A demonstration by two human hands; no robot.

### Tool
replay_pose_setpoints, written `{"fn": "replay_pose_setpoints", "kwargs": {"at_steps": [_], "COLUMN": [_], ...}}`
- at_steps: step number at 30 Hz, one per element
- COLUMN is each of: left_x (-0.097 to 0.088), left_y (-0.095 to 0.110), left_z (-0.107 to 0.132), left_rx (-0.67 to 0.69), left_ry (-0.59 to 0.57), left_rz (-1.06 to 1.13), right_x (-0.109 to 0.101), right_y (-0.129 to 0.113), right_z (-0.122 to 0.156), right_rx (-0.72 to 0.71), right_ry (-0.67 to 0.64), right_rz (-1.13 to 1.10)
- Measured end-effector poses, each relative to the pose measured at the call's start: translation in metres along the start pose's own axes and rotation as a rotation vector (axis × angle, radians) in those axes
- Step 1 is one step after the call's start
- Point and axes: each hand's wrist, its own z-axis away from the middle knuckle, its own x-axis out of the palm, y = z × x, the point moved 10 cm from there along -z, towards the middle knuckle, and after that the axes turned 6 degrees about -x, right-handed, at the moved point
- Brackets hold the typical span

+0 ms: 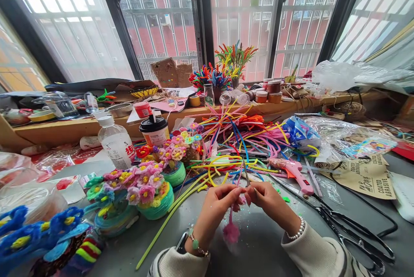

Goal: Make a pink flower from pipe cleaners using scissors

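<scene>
My left hand [223,199] pinches a pink pipe cleaner [230,216], and its fluffy pink end [231,232] dangles below the fingers, slightly blurred. Close beside it, my right hand [265,197] is closed around a slim pointed metal tool [246,174] that sticks up from the fingertips; whether it is scissors or tweezers I cannot tell. The fingertips of both hands meet or nearly meet above the grey table [258,249]. Just beyond them lies a loose heap of coloured pipe cleaners [220,167].
Pots of pipe-cleaner flowers [155,203] crowd the left, with a clear bottle [116,141] and a lidded cup [155,130] behind. To the right lie a pink glue gun [296,173], large black-handled scissors [351,229] and abrasive paper [362,178]. Jars [274,91] line the sill.
</scene>
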Motion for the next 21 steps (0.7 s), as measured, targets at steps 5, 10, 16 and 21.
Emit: {"fn": "replay_pose_setpoints", "kwargs": {"at_steps": [5,10,16,21], "left_x": [0.002,0.005,-0.003,-0.014], "left_y": [0.003,0.0,-0.004,0.005], "left_z": [0.001,0.001,-0.001,0.0], "left_rx": [0.009,-0.019,-0.037,0.034], "left_ry": [-0.008,-0.036,0.028,0.144], "left_rz": [0.008,0.0,0.001,-0.039], "right_x": [0.013,0.007,-0.008,-0.01], "right_y": [-0.01,-0.014,-0.003,-0.003], "right_z": [0.0,0.0,0.001,0.001], "right_rx": [-0.056,-0.063,0.022,0.041], "right_ry": [-0.115,-0.095,0.021,0.055], "right_rz": [-0.049,0.041,0.165,0.176]}}
